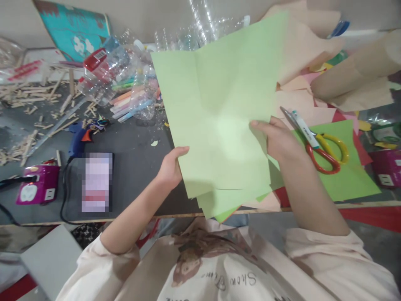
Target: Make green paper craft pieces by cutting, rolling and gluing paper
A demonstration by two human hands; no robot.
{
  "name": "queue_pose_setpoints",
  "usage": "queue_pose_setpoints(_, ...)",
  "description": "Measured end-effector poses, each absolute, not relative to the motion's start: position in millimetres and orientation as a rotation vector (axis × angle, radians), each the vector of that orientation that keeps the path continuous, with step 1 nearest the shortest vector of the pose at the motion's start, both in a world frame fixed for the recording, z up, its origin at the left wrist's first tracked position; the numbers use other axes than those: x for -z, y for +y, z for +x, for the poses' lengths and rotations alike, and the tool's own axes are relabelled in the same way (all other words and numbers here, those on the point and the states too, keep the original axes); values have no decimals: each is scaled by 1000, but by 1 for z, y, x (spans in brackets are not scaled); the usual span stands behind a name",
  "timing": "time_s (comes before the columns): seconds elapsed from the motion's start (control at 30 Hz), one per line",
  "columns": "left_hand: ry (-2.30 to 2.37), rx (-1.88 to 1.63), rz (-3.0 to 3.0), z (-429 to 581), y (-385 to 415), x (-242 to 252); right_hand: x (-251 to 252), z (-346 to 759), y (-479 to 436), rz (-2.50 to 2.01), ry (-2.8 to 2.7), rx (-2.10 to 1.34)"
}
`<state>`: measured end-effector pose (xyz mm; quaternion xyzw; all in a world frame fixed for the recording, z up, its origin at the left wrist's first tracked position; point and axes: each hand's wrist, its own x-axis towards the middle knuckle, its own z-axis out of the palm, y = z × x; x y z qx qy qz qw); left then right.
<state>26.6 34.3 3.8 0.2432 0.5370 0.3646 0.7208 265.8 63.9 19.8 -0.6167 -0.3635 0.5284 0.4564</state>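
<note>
A stack of light green paper sheets (219,113) is held up over the table's front edge, fanned slightly at the bottom. My left hand (171,167) grips the stack's lower left edge, thumb on the front. My right hand (277,140) pinches the right edge, thumb lying across the top sheet. A pair of scissors (316,142) with red and yellow handles lies just right of my right hand on another green sheet (354,175).
The dark table (138,167) carries clear plastic bottles (125,71) with coloured sticks, scattered wooden sticks (28,100), a blue glue gun (79,138), a magenta power socket (37,184) and a blurred-out phone (97,182). Peach and red papers and cardboard rolls (354,71) pile at the right.
</note>
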Motion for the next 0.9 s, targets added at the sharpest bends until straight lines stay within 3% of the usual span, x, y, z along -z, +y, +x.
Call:
queue_pose_setpoints(0.13,1194,-821,526,24,43,6,-11,263,55,-1540,-1178,-1132)
queue_pose_setpoints(0.23,1268,-911,611,22,41,14,-10,284,34,-1685,-1430,-716)
queue_pose_setpoints(0.37,1263,-943,697,20,40,18,-16,344,2,-2117,-1561,-168)
queue_pose_setpoints(0.43,1252,-956,691,19,41,17,-16,378,-10,-2439,-1505,-106)
queue_pose_setpoints(0.57,1235,-975,679,20,42,17,-11,419,-20,-2700,-1639,-337)
queue_pose_setpoints(0.7,1222,-988,694,21,42,19,-7,426,-6,-2719,-1777,-272)
queue_pose_setpoints(0.83,1188,-976,717,19,45,18,-12,428,10,-2677,-1832,-594)
queue_pose_setpoints(0.9,1189,-977,711,17,47,17,-17,431,10,-2658,-1851,-504)
